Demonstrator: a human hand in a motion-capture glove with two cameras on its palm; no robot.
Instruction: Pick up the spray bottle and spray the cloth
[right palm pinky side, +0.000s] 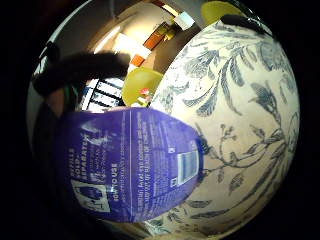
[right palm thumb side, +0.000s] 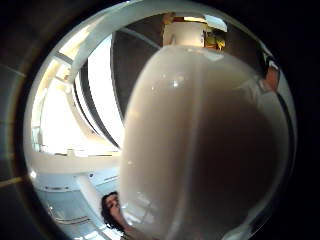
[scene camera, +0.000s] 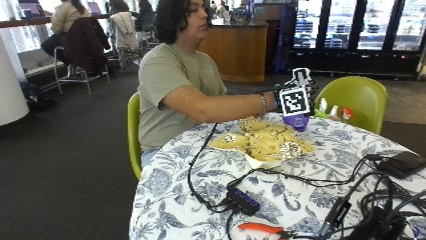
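Grip: gloved right hand (scene camera: 295, 95) grasps purple spray bottle (scene camera: 297, 121), lifted off table (scene camera: 200, 170), just past yellow patterned cloth (scene camera: 266, 142). Bottle label fills little-finger palm view w/ floral tablecloth behind.

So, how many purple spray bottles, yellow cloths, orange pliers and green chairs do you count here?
Purple spray bottle: 1
Yellow cloth: 1
Orange pliers: 1
Green chairs: 2
Total: 5
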